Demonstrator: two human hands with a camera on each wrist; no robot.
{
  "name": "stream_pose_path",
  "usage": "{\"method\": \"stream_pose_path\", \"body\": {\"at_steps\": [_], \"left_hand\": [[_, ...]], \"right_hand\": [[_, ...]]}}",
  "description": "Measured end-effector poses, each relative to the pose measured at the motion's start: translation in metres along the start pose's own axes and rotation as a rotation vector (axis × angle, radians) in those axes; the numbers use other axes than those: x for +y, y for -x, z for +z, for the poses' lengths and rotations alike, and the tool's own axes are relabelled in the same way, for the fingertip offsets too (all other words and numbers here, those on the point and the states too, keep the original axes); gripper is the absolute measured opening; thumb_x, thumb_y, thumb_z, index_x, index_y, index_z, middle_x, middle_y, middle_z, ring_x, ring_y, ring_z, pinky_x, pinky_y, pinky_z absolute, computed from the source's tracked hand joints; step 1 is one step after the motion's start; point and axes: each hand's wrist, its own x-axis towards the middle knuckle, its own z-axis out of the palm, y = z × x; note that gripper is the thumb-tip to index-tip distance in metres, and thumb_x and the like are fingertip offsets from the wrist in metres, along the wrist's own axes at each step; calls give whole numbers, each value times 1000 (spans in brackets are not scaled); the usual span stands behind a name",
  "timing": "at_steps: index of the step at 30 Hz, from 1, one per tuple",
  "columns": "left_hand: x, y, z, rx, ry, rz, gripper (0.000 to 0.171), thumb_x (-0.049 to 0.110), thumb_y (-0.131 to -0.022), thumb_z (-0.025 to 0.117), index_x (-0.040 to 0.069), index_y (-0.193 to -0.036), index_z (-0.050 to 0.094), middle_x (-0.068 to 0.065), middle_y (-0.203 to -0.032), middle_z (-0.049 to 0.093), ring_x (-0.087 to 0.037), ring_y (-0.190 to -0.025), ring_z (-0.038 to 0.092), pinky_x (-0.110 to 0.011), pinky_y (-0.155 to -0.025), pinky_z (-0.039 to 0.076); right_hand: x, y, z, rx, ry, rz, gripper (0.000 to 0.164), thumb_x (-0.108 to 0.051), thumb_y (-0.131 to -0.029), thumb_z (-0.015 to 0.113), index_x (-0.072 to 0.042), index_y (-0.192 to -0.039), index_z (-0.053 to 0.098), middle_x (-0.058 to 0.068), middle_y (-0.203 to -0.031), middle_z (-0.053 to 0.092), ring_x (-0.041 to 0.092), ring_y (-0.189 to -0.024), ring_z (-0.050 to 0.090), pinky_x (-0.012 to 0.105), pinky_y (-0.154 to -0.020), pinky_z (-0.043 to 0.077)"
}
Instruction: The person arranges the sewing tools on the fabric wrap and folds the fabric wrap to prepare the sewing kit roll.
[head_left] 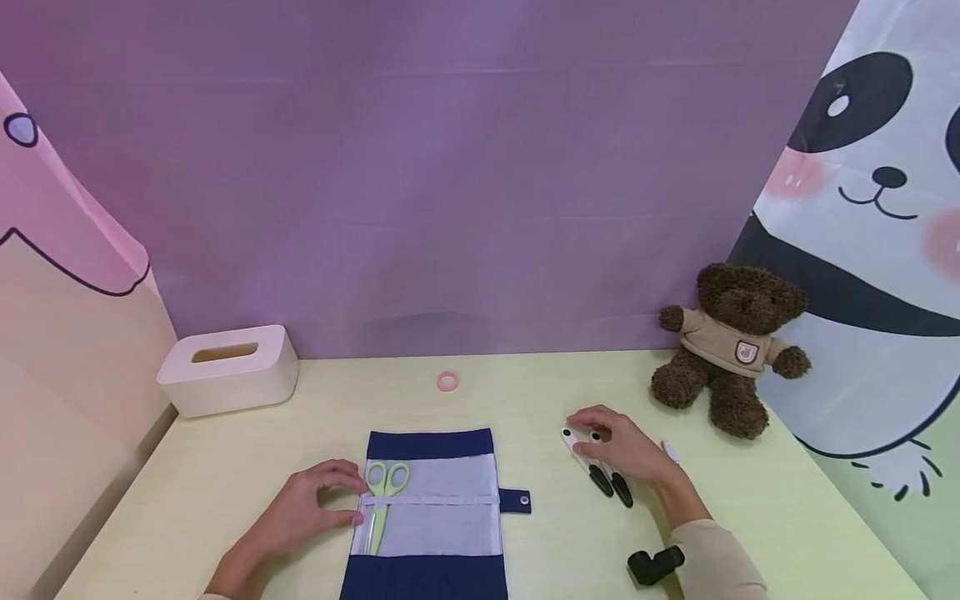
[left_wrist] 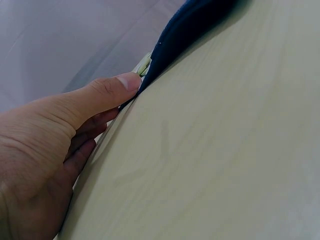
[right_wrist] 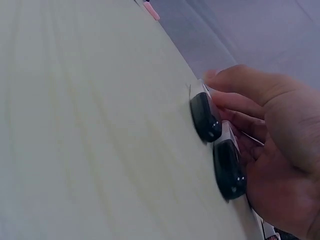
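In the head view an unfolded navy fabric pouch (head_left: 420,575) with a pale lining lies at the front middle. Pale green scissors (head_left: 386,479) sit at its left side, crossed by the lining's thin band. My left hand (head_left: 307,504) touches the pouch's left edge with thumb and fingertips, fingers curved. To the right, my right hand (head_left: 622,446) pinches a slim white tool with a black end (head_left: 598,478). A second, matching white tool (head_left: 621,490) lies beside it, partly under that hand. Both black ends (right_wrist: 205,117) show close over the tabletop in the right wrist view.
A pink ring (head_left: 447,381) lies near the back edge. A white tissue box (head_left: 228,375) stands at the back left, a brown teddy bear (head_left: 731,350) at the back right. The pouch's snap strap (head_left: 514,501) sticks out rightward. A small white item (head_left: 670,451) lies behind the right wrist.
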Motion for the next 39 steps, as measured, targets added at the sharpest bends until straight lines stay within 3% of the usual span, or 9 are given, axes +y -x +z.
{"method": "stream_pose_path", "body": {"at_steps": [4, 7, 14, 16, 20, 25, 33, 39], "left_hand": [[0, 0, -1, -2, -2, -2, 29, 40, -78, 89, 29, -102, 78, 4, -122, 71, -7, -115, 62, -19, -107, 45], [0, 0, -1, -5, -6, -2, 28, 40, -78, 89, 29, -102, 78, 4, -123, 71, -8, -116, 62, -20, -107, 46], [-1, -1, 0, -11, -3, -9, 28, 41, -79, 88, 31, -103, 78, 4, -124, 71, -7, -117, 62, -20, -106, 47], [0, 0, -1, -11, 0, -5, 29, 40, -79, 88, 30, -103, 78, 4, -125, 71, -7, -117, 62, -20, -106, 47], [-1, 0, -1, -10, 6, 4, 29, 40, -79, 89, 29, -104, 78, 3, -124, 71, -7, -116, 62, -20, -106, 47], [-2, 0, 0, -4, 8, 9, 29, 39, -78, 89, 29, -103, 78, 2, -124, 71, -6, -116, 62, -19, -105, 47], [-3, 1, 2, 8, 21, 10, 29, 38, -78, 90, 30, -103, 78, 2, -124, 71, -7, -116, 62, -17, -107, 44], [-1, 0, 1, 4, 22, 1, 29, 38, -77, 90, 29, -102, 78, 2, -124, 71, -7, -116, 62, -17, -106, 45]], "right_hand": [[0, 0, -1, -41, 1, -1, 44, -26, -97, 73, -10, -137, 65, 15, -146, 53, 36, -131, 53, 48, -106, 50], [1, -1, -1, -54, 8, -1, 44, -27, -98, 72, -10, -138, 65, 17, -145, 52, 36, -130, 52, 40, -101, 51], [-3, -4, 1, -26, 8, 9, 36, -25, -97, 74, -11, -129, 69, 10, -134, 59, 32, -127, 55, 41, -103, 50], [-3, -5, 2, -14, 1, 1, 33, -23, -96, 74, -11, -127, 69, 9, -127, 63, 28, -121, 58, 37, -100, 50], [-2, -7, 4, 11, -24, 1, 30, -17, -96, 73, -8, -125, 69, 8, -111, 65, 16, -99, 58, 24, -83, 51], [-1, -9, 5, 34, -41, 30, 30, -13, -97, 72, -8, -127, 70, 7, -103, 65, 11, -88, 57, 22, -72, 51], [-5, -8, -1, 106, -158, 90, 37, -15, -97, 72, -3, -132, 68, 13, -109, 70, 11, -88, 61, 23, -70, 55], [-10, -4, -6, 133, -260, 109, 42, -19, -99, 70, -3, -137, 64, 14, -114, 68, 10, -95, 66, 22, -81, 57]]}}
